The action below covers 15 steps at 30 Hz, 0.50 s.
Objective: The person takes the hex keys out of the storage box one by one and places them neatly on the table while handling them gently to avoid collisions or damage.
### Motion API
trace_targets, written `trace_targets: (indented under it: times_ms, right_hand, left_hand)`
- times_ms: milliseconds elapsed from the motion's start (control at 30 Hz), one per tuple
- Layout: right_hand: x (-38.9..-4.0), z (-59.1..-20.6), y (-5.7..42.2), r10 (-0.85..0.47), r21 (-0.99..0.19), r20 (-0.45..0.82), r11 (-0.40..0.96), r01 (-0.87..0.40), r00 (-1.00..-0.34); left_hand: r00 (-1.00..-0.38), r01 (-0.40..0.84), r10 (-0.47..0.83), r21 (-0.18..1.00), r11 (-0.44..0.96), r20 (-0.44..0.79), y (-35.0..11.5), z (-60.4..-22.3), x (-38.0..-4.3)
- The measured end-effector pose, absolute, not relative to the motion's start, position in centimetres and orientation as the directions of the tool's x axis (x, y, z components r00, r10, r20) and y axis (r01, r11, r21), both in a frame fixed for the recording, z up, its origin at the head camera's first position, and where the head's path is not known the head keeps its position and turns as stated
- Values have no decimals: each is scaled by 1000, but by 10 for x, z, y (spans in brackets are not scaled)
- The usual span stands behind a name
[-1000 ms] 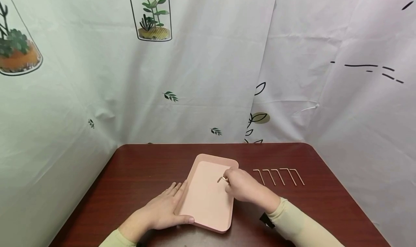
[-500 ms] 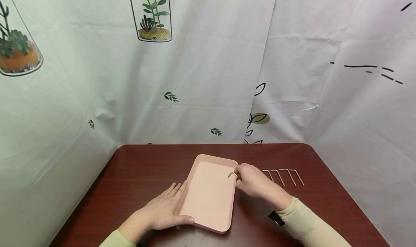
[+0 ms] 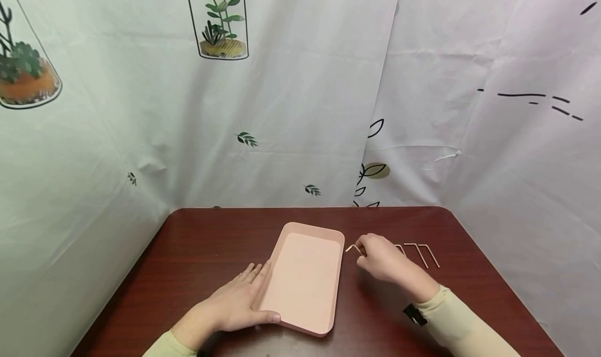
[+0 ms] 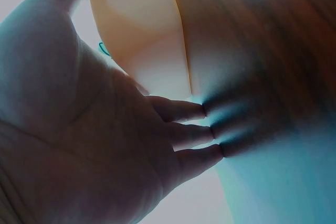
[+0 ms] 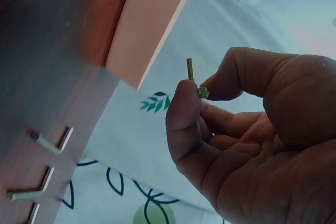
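Note:
My right hand (image 3: 382, 259) pinches a small brass-coloured hex key (image 3: 353, 248) between thumb and forefinger, just right of the tray. In the right wrist view its short arm and six-sided end stick out past the fingertips. A shallow pink tray (image 3: 300, 289) lies at a slant on the table, with nothing in it. Along its left side rests my left hand (image 3: 237, 300), fingers straight and thumb over the near rim; in the left wrist view the fingertips reach the tabletop. Similar hex keys (image 3: 422, 256) lie in a row at right, partly hidden behind my right hand.
The dark red-brown table (image 3: 211, 242) has rounded far corners. White fabric (image 3: 291, 111) printed with plants hangs behind it and at both sides. A black patch (image 3: 415, 314) shows by my right sleeve.
My right hand has moved right, from over the tray to the table beside it, carrying the hex key. It now covers part of the key row. The left hand and tray stay put.

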State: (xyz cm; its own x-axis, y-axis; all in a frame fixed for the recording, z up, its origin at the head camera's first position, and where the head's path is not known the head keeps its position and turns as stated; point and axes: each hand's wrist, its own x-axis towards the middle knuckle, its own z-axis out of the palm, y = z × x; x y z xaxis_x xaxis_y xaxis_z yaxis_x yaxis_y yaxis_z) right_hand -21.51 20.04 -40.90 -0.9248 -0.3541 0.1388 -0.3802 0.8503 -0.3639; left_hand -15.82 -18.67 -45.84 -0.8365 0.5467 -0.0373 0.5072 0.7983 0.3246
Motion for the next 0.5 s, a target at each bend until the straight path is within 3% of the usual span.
trace_targets:
  times_ms: [500]
  right_hand:
    - [-221, -414, 232, -319, -382, 140, 856, -348, -937]
  left_hand:
    - [-839, 502, 543, 334, 798, -38, -187, -458, -157]
